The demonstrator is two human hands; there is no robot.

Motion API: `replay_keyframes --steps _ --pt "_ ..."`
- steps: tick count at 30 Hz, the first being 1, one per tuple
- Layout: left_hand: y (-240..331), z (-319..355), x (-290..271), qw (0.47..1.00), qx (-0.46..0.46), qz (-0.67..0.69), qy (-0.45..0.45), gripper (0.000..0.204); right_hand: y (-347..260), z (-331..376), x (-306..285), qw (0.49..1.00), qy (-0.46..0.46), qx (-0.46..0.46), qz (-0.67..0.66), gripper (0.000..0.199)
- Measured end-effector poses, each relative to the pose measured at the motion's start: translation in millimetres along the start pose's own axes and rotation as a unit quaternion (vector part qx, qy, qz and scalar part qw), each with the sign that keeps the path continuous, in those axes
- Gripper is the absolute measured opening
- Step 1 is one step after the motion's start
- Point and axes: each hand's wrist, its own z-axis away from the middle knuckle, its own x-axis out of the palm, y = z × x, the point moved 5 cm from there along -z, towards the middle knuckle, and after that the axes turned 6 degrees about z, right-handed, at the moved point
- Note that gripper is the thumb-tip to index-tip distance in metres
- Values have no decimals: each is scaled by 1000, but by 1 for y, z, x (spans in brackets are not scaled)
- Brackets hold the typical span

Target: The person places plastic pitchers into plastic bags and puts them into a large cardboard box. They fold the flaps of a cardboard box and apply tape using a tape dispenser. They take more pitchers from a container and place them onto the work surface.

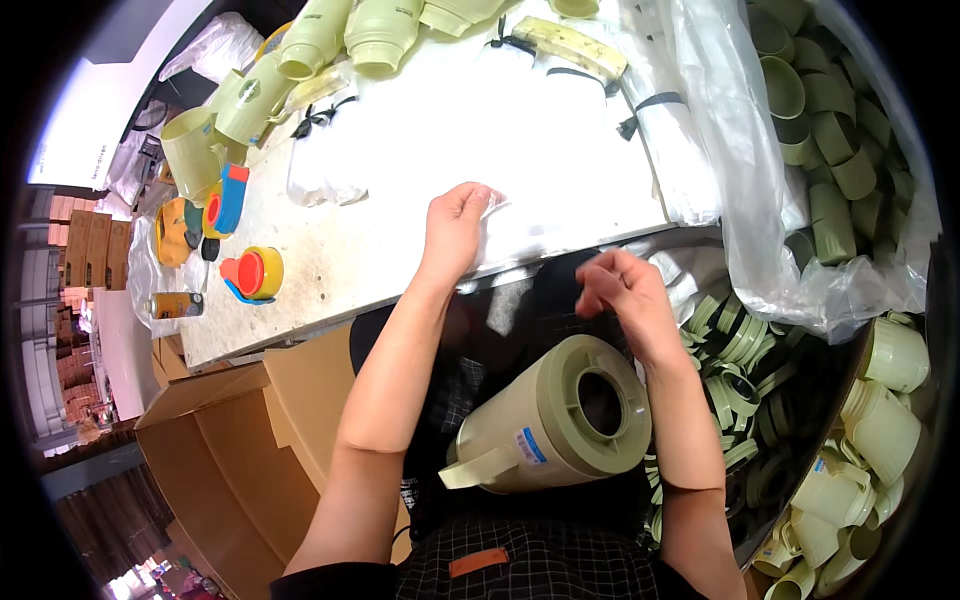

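A pale green plastic jug body [545, 420] with a handle lies on its side in my lap, its open round end facing up and right. My left hand [455, 228] rests on the white table [330, 260] edge, fingers pinching the corner of a clear plastic bag [520, 215] that lies flat on the table. My right hand [620, 290] hovers just off the table edge above the jug, fingers curled together; whether it grips the thin film is unclear.
Green jug bodies [320, 40] and bundled plastic bags [660, 130] lie at the table's far side. Tape dispensers [255, 272] sit at the left. A big clear bag of green caps [830, 150] is to the right, green rings [740, 370] and jugs [880, 430] below. An open cardboard box [240, 450] stands lower left.
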Motion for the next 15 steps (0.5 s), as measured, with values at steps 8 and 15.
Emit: replay_keyframes --steps 8,15 --pt "45 76 39 964 -41 222 -140 12 -17 -7 29 982 76 -141 98 11" --pt "54 97 25 949 -2 287 -135 9 4 2 -3 981 134 -122 -71 20"
